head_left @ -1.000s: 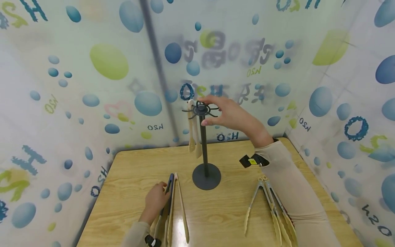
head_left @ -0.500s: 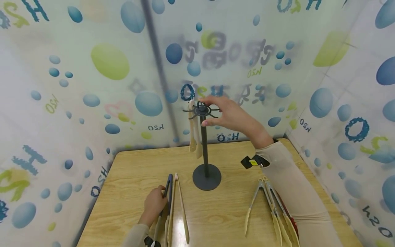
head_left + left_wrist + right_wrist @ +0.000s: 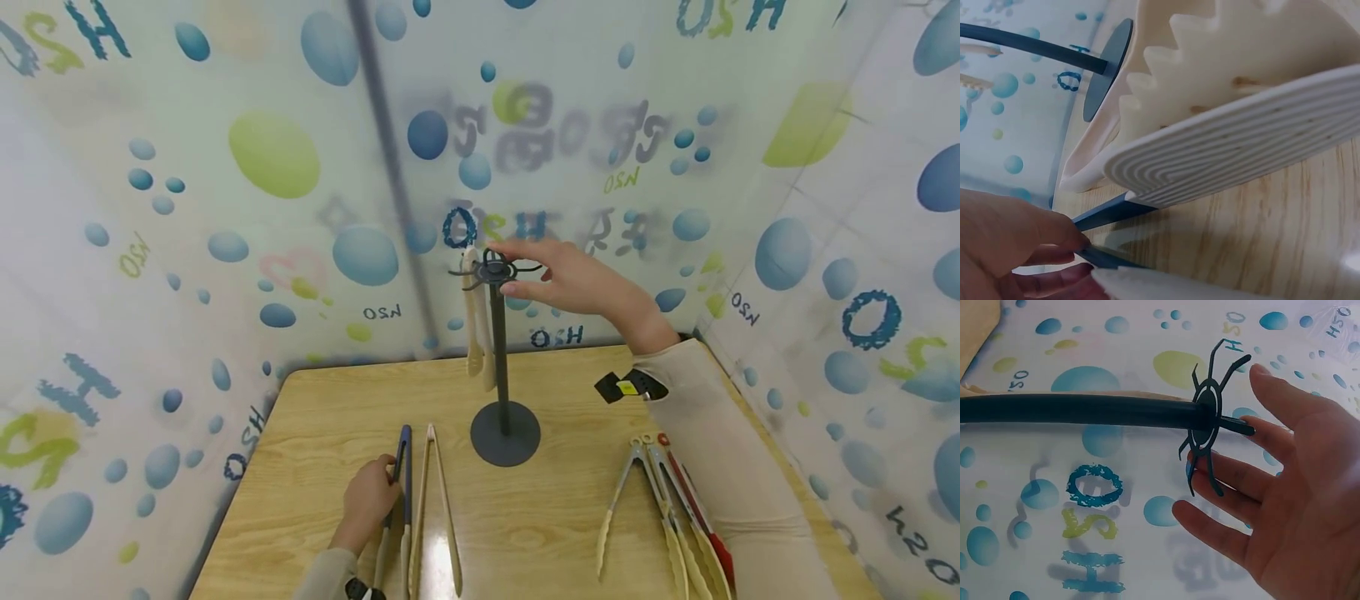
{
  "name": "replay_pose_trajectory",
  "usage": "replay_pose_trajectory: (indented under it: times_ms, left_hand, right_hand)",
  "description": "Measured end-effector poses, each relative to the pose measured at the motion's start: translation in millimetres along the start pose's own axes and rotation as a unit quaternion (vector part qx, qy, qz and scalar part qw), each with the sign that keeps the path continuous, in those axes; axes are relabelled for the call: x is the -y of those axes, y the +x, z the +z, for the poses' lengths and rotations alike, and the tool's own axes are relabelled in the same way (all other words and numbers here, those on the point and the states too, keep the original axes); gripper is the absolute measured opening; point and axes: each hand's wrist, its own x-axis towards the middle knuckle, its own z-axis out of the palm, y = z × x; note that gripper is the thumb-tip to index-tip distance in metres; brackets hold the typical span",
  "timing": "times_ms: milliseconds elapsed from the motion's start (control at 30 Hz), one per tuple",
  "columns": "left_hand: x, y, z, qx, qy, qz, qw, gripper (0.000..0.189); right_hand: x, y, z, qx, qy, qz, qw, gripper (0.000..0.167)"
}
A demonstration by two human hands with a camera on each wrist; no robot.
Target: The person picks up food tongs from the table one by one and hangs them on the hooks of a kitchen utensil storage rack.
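Note:
In the head view my left hand (image 3: 367, 500) pinches one arm of blue-handled tongs (image 3: 407, 475) at the left front of the table. The left wrist view shows the fingers at their blue handles (image 3: 1113, 211), with a ribbed pale head (image 3: 1229, 137) beyond. Beside them lie pink-topped beige tongs (image 3: 447, 508), spread in a V. My right hand (image 3: 577, 279) is at the top of a dark stand (image 3: 500, 358). Its fingers spread loosely around the hook ring (image 3: 1205, 419), thumb apart from the hooks. Pale tongs (image 3: 474, 325) hang from a hook on the stand's left.
Several metal tongs (image 3: 660, 492) with beige tips lie at the right, partly under my right sleeve (image 3: 735, 467); red tongs (image 3: 697, 492) are at their edge. The stand's round base (image 3: 506, 433) sits on the wooden table (image 3: 330, 408). Patterned curtains (image 3: 360, 183) enclose the back and sides.
My left hand has shifted slightly left with the blue-handled tongs, widening the gap to the beige tongs. The right hand stays at the hook ring. More of the red tongs shows beside the sleeve.

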Motion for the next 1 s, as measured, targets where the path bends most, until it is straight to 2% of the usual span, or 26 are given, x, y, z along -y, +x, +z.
replay_pose_trajectory:
  times_ms: [167,333,533,700,1000]
  left_hand:
    - [-3.3,0.5,0.7,0.000,0.009,-0.010,0.9999,0.046]
    - [-7.0,-0.6,1.0,0.016,0.007,-0.017,0.9997,0.056]
    - [-9.8,-3.6,0.5,0.022,0.016,-0.014,0.9995,0.062]
    - [-11.0,-4.1,0.4,0.025,0.023,-0.009,0.9994,0.066]
    - [-9.7,-2.2,6.1,0.027,0.008,-0.009,0.9996,0.067]
  right_hand:
    - [1,-0.4,-10,0.049,0.004,-0.004,0.9988,0.068]
    - [5,0.9,-20,0.082,-0.008,0.009,0.9966,0.073]
    - [9,3.4,-23,0.074,-0.014,0.029,0.9967,0.077]
    - [8,6.2,-21,0.059,-0.021,0.026,0.9977,0.081]
    - [8,6.0,-19,0.050,-0.016,0.034,0.9981,0.082]
